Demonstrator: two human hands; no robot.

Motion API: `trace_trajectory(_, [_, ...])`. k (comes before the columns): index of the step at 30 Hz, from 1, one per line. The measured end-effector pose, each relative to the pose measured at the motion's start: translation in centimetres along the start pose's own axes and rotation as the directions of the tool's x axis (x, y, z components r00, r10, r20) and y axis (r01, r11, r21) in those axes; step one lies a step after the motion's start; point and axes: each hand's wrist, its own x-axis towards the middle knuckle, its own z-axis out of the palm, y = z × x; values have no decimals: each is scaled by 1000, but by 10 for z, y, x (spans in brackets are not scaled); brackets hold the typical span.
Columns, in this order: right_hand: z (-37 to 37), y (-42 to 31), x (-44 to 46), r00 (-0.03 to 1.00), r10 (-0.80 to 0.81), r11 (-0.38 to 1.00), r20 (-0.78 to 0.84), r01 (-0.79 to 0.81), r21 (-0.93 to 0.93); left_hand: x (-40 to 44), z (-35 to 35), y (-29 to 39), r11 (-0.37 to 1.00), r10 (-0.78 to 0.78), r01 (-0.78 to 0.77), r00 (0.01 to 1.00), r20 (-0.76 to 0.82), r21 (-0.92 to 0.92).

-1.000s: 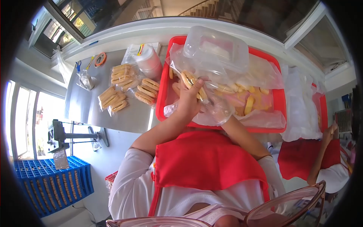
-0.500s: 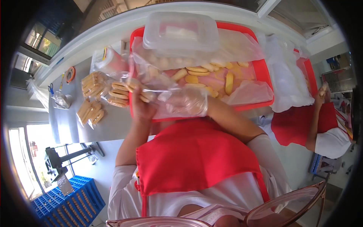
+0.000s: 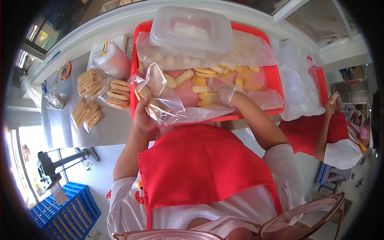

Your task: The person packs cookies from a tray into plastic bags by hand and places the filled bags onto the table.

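Observation:
My left hand (image 3: 145, 116) is closed on a clear plastic bag (image 3: 170, 108) with ladyfinger biscuits inside, at the left edge of a red tray (image 3: 275, 80). My right hand (image 3: 225, 93), in a clear glove, reaches into that tray with its fingers stretched over loose ladyfingers (image 3: 199, 81); the glove blurs the fingertips. More ladyfingers lie along the middle of the tray, partly under a translucent sheet (image 3: 256, 48). Filled bags of ladyfingers (image 3: 87, 114) rest on the metal table, left of my left hand.
A translucent plastic container (image 3: 192, 30) stands on the tray's far side. Left of it are a white tub (image 3: 112, 60), orange tape (image 3: 65, 71) and blue scissors (image 3: 44, 87). White plastic bags (image 3: 298, 84) lie to the right, near a co-worker in a red apron (image 3: 316, 134). Blue crates (image 3: 66, 212) stand lower left.
My right hand has moved away from the bag, to the right and into the tray of ladyfingers. My left hand keeps the bag, which now spreads wider. The view has shifted slightly.

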Motion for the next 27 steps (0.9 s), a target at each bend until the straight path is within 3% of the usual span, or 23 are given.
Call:
trace_trajectory(2, [-14,-14,-10,993,-1,987,118,-18,160,0,0,1,1000,12,-12,1000,5,-7])
trace_trajectory(4, [2,0,3,999,9,999,39,-11,41,0,-3,1,1000,8,-7,999,50,-19])
trace_trajectory(6, [10,7,11,1000,12,994,14,-14,104,1,-8,1,999,5,-4,1000,26,-53])
trace_trajectory(8, [10,3,13,999,10,938,45,-25,344,1,-8,-1,999,17,-18,999,-37,-29])
trace_trajectory(10, [47,38,36,988,-143,824,-62,154,546,-3,9,-2,997,52,-44,989,-136,59])
trace_trajectory(12, [54,42,35,950,-252,845,-187,310,436,-2,-5,-2,998,46,-44,997,-59,40])
trace_trajectory(14, [30,5,-2,894,-363,927,-262,376,-2,0,-16,-2,997,74,-72,997,-37,40])
trace_trajectory(15, [29,-4,-9,926,-281,869,-250,357,342,1,-19,-2,994,103,-100,993,-53,51])
trace_trajectory(16, [30,-10,-14,955,-209,704,-210,296,646,2,-12,-1,990,132,-127,989,-69,64])
trace_trajectory(17, [25,-13,-19,957,-219,716,-188,289,636,0,-3,0,991,109,-111,994,30,75])
trace_trajectory(18, [20,-16,-24,959,-230,727,-166,283,625,0,2,0,992,121,-120,993,0,43])
trace_trajectory(19, [11,-16,-30,938,-309,893,-156,342,291,0,4,0,991,131,-131,991,-29,12])
trace_trajectory(20, [6,-16,-34,919,-377,925,-118,369,-85,1,7,0,990,141,-143,988,-58,-19])
trace_trajectory(21, [6,-17,-34,920,-371,927,-127,359,-112,4,10,-1,983,177,-181,974,-139,-18])
trace_trajectory(23, [5,-20,-33,921,-362,926,-147,337,-169,5,9,0,981,184,-190,974,-134,-30])
trace_trajectory(27, [25,9,-7,867,-413,885,-279,454,103,4,11,1,984,171,-177,977,-126,-35])
